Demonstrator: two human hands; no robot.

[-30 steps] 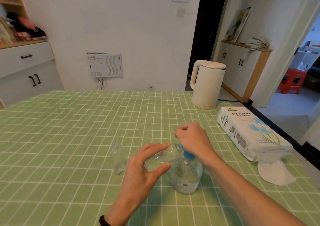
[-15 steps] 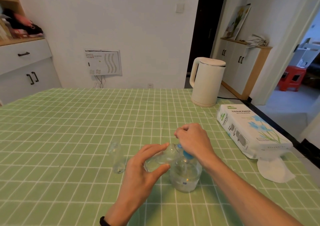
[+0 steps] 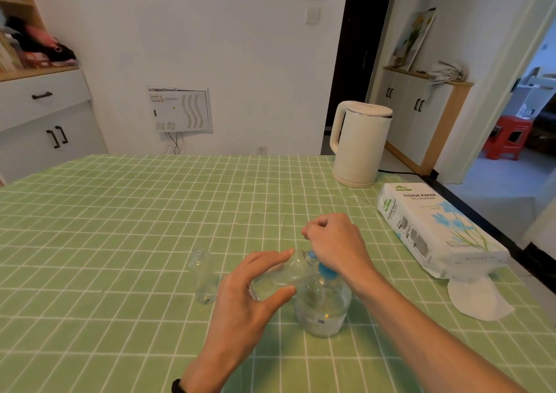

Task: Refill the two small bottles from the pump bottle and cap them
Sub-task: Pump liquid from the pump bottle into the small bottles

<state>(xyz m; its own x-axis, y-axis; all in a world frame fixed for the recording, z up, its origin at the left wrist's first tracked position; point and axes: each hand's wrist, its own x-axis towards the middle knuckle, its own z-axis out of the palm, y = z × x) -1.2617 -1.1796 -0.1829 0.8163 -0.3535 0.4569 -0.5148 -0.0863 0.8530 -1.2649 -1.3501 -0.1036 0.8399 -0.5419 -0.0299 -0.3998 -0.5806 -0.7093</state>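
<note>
- Left hand (image 3: 249,299) pinches the held bottle (image 3: 285,272) between thumb and fingers, tilted, mouth at the nozzle.
- Right hand (image 3: 334,242) is curled over the top of the pump bottle (image 3: 323,305), which stands on the table (image 3: 120,212).
- Change over the last second: none in either grip or either bottle's position.
- Judgement: first fill is still in progress; the level cannot be read.
- Second bottle (image 3: 204,278) stands upright to the left, apparently unfilled. No caps are visible.

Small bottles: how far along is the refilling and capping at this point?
Done: nothing visibly capped. In hand: left hand holds the tilted small bottle at the spout of the pump bottle; right hand grips its pump head. Remaining: standing small bottle, seemingly empty, and capping both.
</note>
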